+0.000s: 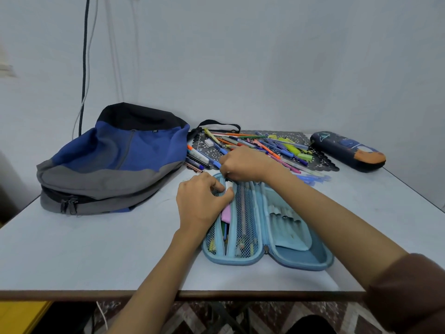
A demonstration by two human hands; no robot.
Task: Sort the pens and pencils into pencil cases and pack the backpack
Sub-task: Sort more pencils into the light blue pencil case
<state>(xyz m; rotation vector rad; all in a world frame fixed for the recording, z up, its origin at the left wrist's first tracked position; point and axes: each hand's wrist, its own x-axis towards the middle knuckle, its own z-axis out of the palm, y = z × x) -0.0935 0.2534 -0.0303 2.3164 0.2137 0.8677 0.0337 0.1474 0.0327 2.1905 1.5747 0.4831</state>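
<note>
From my head camera, I have the light blue hard-shell pencil case (301, 260) lying open like a book on the pale grey worktop (96, 249), close to my edge so both hands reach it without stretching. My left hand (202, 201) grasps the mesh pocket (245, 220) on the case's left half. Fingers and thumb are curled on its blue fabric edge, I think to hold the mouth open for filling. My right hand (243, 162) is curled knuckles-up over the far end of the case. Whether it pinches something I cannot tell, since its fingertips are hidden beneath it.

The mesh is soft and see-through, showing a flat pink piece (225, 212) and thin sticks already inside. The right half is a smooth moulded tray with elastic loops (none filled yet, as far as I can see).

The loose pens and pencils (265, 145) lie in a many-coloured heap just beyond my right hand. They are slim plastic and wooden barrels, crossing each other on a dark lace-cut mat (320, 163). A dark navy zipped pencil case (346, 150), rounded and stiff-looking, lies shut at the far right, well apart. The blue, grey and black fabric backpack (115, 160) slumps on its side to my left, zips closed. I judge that packing waits until sorting ends.
</note>
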